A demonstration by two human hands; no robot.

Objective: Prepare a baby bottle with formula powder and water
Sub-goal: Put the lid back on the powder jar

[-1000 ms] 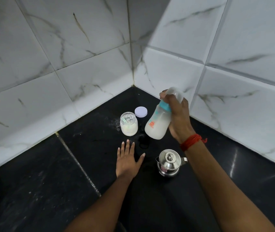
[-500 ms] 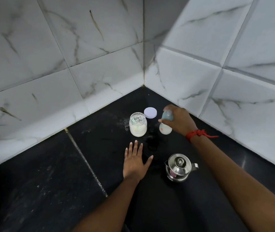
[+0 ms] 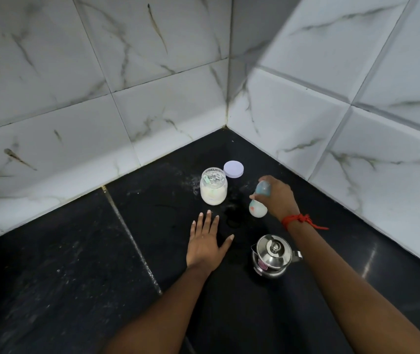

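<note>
A: How far along is this?

B: Nearly done, I judge. The baby bottle [image 3: 257,210] shows milky white liquid in its lower body and its teal collar [image 3: 263,189] is screwed on, so powder and water look to be in and mixed.

A: Where is the bottle?

B: In the right hand [image 3: 279,200], whose fingers curl round the collar and top. It is tilted, low over the black bench [image 3: 76,251], between the formula jar [image 3: 214,187] and the steel kettle [image 3: 272,255]. I cannot tell whether its base touches the bench.

A: And the other hand?

B: The left hand [image 3: 205,247] lies flat on the bench, fingers straight and spread, holding nothing. The 2 hands are well apart.

A: What is left?

B: Setting the bottle down and tidying, I would guess. The jar stands uncapped with white powder in it, and its pale lilac lid [image 3: 233,169] lies just behind it. Some powder [image 3: 191,183] is scattered beside the jar, and a dark wet-looking patch [image 3: 232,217] sits in front of the bottle. The kettle has its lid on.

A: Any writing?

B: Nothing legible. The bottle carries an orange-red mark [image 3: 252,207] and the kettle a pink sticker [image 3: 262,265], both too small to read. The jar shows no label I can make out.
</note>
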